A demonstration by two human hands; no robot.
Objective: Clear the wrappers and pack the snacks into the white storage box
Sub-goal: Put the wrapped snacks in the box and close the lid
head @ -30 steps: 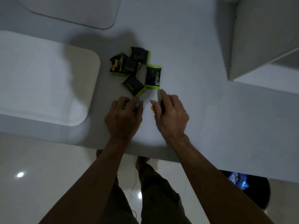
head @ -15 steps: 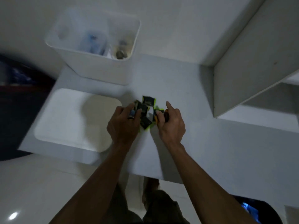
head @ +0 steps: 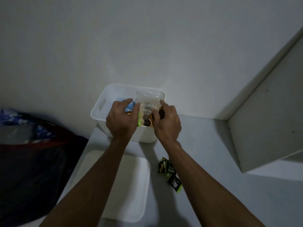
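While both arms reach forward over the counter, the left hand and the right hand hover side by side above the open top of the white storage box, which stands at the far edge of the counter against the wall. The left hand's fingers are curled around a blue snack packet, with a strip of bright green wrapper showing just beside its thumb. The right hand's fingers are curled around a dark packet with an orange edge, held just over the box's right side. Inside the box, between the two hands, lie a clear plastic container and a couple of small dark round items; what those are is too dim to tell. Nearer the person, a white lid lies flat on the counter under the left forearm. Just beside the right forearm, a small cluster of black-and-green snack packets rests on the counter, well apart from the box. A dark bag with blue contents sits off the counter's left edge, and a white shelf unit stands at the right.
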